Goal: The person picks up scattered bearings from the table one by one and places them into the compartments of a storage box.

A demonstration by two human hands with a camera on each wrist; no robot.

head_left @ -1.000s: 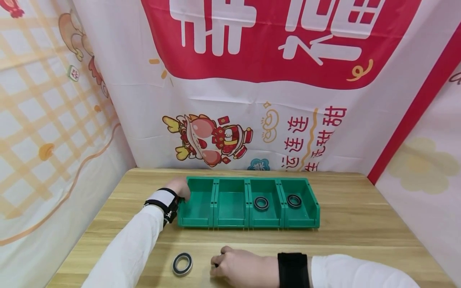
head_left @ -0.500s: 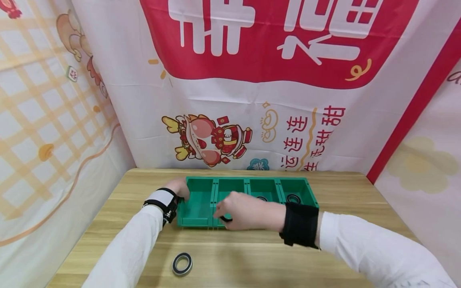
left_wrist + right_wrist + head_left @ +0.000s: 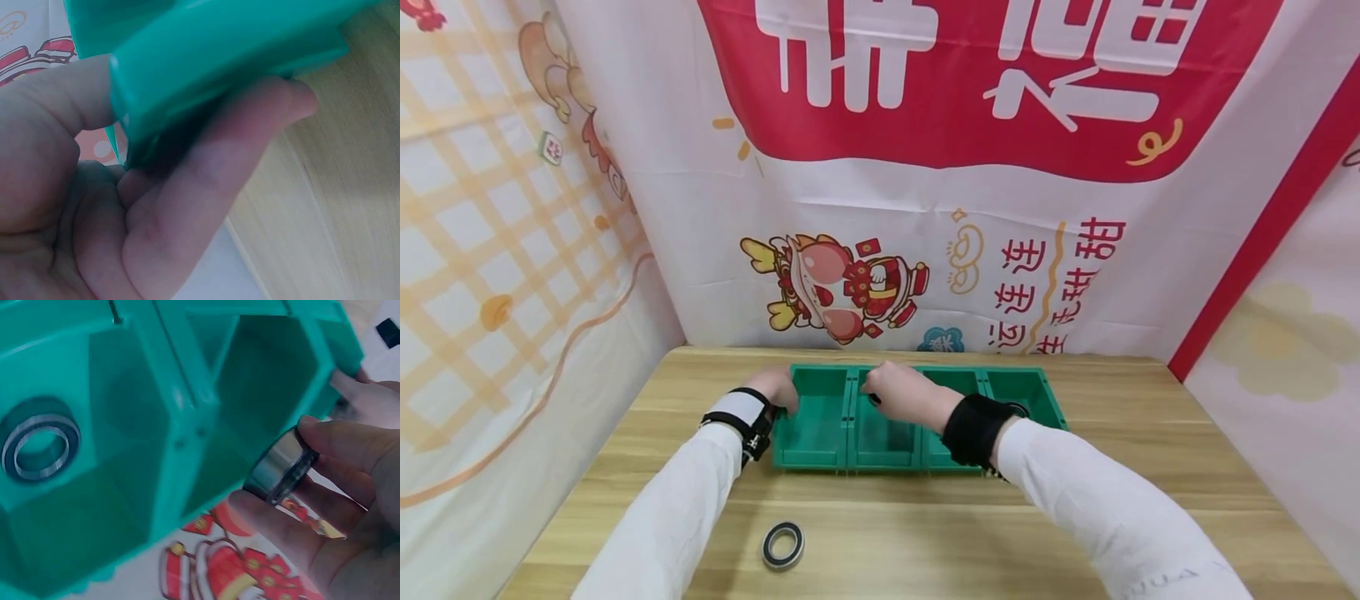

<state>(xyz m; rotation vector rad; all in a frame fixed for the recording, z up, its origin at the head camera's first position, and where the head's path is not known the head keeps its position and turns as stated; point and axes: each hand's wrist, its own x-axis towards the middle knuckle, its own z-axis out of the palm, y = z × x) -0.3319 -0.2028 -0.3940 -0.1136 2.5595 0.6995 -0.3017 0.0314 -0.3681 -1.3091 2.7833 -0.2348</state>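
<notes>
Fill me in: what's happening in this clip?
A person is handling ring-shaped bearings at a row of green bins. The right hand pinches one bearing above the second bin from the left, while the left hand grips the row's left end. A second bearing lies in the third bin, a third bearing in the fourth, and a fourth bearing on the table.

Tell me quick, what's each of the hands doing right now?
Left hand: closed, gripping the green bins at one end.
Right hand: closed, holding a metal ring.
</notes>
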